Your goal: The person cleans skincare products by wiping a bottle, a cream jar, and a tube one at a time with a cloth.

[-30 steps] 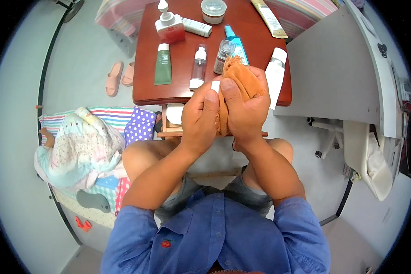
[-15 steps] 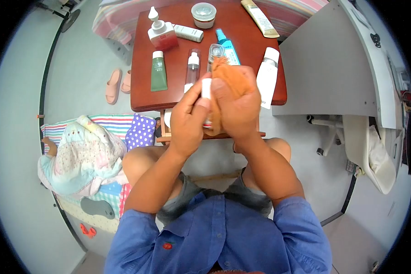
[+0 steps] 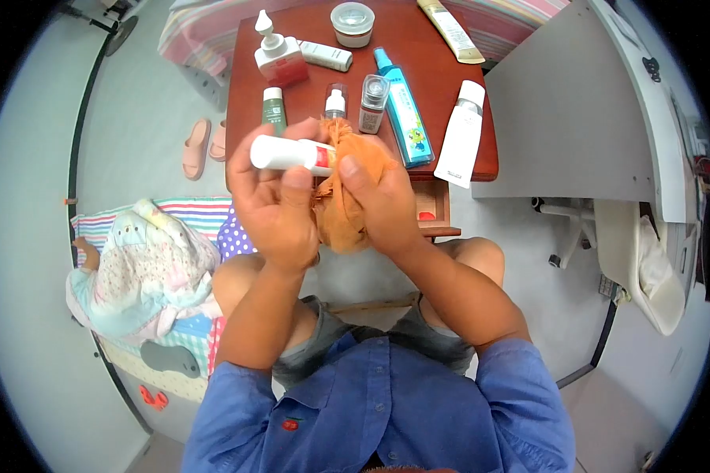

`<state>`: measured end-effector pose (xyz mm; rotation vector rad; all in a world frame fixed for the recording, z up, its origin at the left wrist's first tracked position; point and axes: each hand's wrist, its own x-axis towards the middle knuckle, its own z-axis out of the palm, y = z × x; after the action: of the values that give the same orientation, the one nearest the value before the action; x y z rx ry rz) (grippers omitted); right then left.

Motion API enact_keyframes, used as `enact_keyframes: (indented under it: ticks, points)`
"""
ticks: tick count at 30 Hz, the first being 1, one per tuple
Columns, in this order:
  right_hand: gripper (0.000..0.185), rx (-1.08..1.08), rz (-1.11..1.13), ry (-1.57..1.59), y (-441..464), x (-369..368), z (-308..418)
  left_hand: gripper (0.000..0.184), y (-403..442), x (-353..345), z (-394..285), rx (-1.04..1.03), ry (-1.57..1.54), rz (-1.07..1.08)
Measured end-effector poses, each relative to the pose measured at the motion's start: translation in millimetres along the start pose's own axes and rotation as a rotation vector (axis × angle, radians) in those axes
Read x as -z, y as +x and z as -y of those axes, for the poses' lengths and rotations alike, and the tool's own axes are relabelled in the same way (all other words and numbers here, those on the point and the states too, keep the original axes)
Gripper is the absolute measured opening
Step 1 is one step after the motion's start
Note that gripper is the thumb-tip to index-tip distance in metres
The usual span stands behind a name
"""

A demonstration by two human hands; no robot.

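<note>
My left hand (image 3: 274, 209) grips a small white bottle (image 3: 290, 154) that lies sideways, its white cap pointing left and a red patch on its label. An orange cloth (image 3: 347, 197) is bunched in my right hand (image 3: 385, 193) and pressed against the bottle's right end, hiding that end. Both hands are above the near edge of the red-brown table (image 3: 323, 67). Just beyond them stand or lie a green tube (image 3: 274, 109), a clear pump bottle (image 3: 335, 101), a grey-capped bottle (image 3: 373, 104) and a blue spray bottle (image 3: 403, 110).
A white tube (image 3: 461, 135) lies at the table's right, a gold tube (image 3: 451, 30) behind it. Farther back are a pump bottle (image 3: 279, 54), a white tube (image 3: 325, 55) and a lidded jar (image 3: 353, 25). The drawer (image 3: 434, 210) is partly open. At left, a person lies under a blanket (image 3: 146, 252).
The white bottle has turned from upright to sideways, its cap now pointing left. My left hand has shifted left and the cloth has come down in front of the table edge.
</note>
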<state>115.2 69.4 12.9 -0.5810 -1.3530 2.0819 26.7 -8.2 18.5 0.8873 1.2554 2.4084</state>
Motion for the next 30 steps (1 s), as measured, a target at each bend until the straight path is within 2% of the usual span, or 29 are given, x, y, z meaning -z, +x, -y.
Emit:
enact_keyframes:
  ticks: [1, 2, 3, 4, 5, 8, 11, 13, 14, 16, 18, 19, 20, 22, 25, 30]
  points:
    - [0.035, 0.001, 0.0, -0.001, 0, 0, 1, 0.047, -3, 0, 3, 0.01, -0.008, 0.041]
    - [0.036, -0.095, 0.033, 0.241, 0, 1, 1, 0.047, -4, 1, 1, 0.009, -0.01, 0.04]
    - [0.037, -0.191, 0.067, 0.484, 1, 2, 2, 0.044, -2, 1, -2, 0.014, 0.133, 0.141]
    - [0.037, -0.192, 0.07, 0.482, 2, 5, 3, 0.041, -1, 2, -5, 0.018, 0.277, 0.241]
    - [0.039, -0.195, 0.098, 0.508, 5, 10, 3, 0.035, 0, 3, -7, 0.019, 0.359, 0.241]
    - [0.041, -0.192, 0.125, 0.554, 6, 13, 5, 0.036, 8, 4, -13, -0.067, 0.496, 0.345]
    - [0.04, -0.172, 0.101, 0.454, 4, 10, 2, 0.039, 5, 14, -7, -0.037, 0.542, 0.26]
    - [0.035, -0.216, -0.015, 0.218, -1, 4, 0, 0.045, 5, 16, -6, -0.014, 0.585, 0.153]
    - [0.035, -0.217, -0.015, 0.218, -4, 0, -2, 0.045, 7, 17, -5, -0.014, 0.586, 0.153]
    - [0.03, 0.095, -0.052, -0.096, -8, -7, -7, 0.047, 12, 17, -5, 0.212, 0.426, 0.134]
    - [0.029, 0.161, -0.106, -0.154, -5, -6, -5, 0.045, 6, 14, 2, 0.219, 0.411, 0.149]
    - [0.028, 0.226, -0.16, -0.212, -3, -5, -3, 0.045, 2, 14, 6, 0.118, 0.491, 0.191]
    - [0.028, 0.227, -0.161, -0.213, -1, -2, 0, 0.047, -1, 12, 9, 0.016, 0.569, 0.233]
    - [0.03, 0.255, -0.237, -0.121, 2, 5, 9, 0.048, -7, 4, 5, 0.034, 0.516, 0.248]
    - [0.031, 0.255, -0.211, -0.121, 5, 11, 15, 0.045, -6, 2, 2, 0.033, 0.539, 0.328]
    - [0.034, 0.295, -0.149, -0.236, -2, 2, 1, 0.037, 3, 9, 5, 0.104, 0.561, 0.236]
